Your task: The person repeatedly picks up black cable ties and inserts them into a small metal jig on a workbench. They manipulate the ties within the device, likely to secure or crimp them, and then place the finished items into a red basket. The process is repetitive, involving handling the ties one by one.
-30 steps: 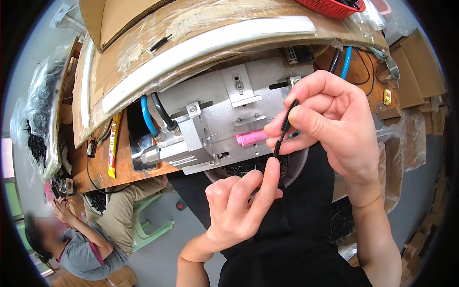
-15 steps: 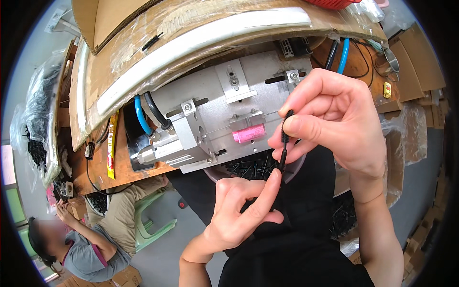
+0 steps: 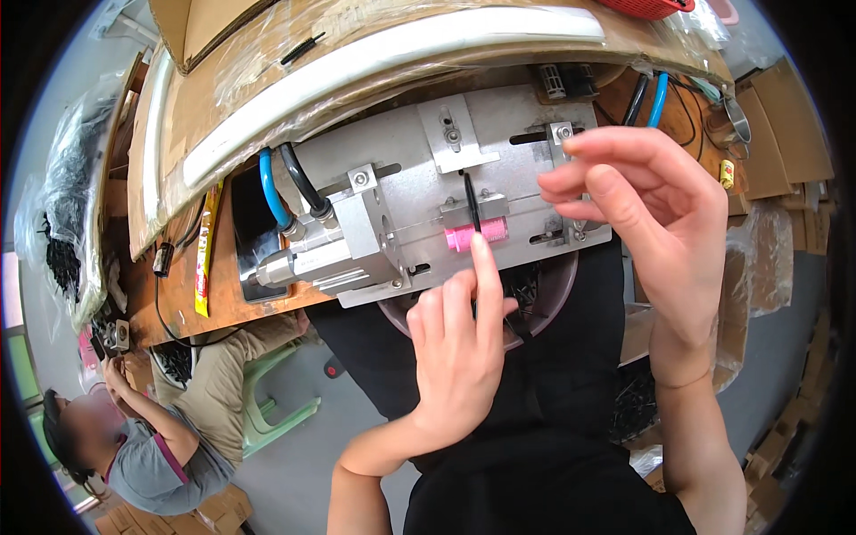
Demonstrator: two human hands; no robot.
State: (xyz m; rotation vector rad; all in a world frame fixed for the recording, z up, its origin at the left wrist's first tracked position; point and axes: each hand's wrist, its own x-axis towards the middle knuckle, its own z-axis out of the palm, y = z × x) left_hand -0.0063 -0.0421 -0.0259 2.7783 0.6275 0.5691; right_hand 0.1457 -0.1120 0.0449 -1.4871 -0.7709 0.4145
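A slim black mascara-type brush wand (image 3: 473, 198) lies across the metal fixture (image 3: 419, 134), its far end near the upper bracket. Under its near part sits a pink block (image 3: 495, 232) at the fixture's front edge. My left hand (image 3: 456, 357) touches the wand's near end with a stretched index finger. Its other fingers are curled, with a bit of something dark by the thumb that I cannot make out. To the right, my right hand (image 3: 664, 214) is raised above the fixture, fingers apart and nothing in them.
An air cylinder (image 3: 334, 254) with blue and black hoses is on the fixture's left. Below the front edge, a round tub (image 3: 555, 299) contains dark pieces. Cardboard (image 3: 259, 98) overhangs the back, a small black brush (image 3: 303, 47) on it. A co-worker (image 3: 152, 437) sits at lower left.
The wand has moved from between my hands, left and down onto the fixture over the pink block. My right hand has let go and opened; my left index finger has moved forward.
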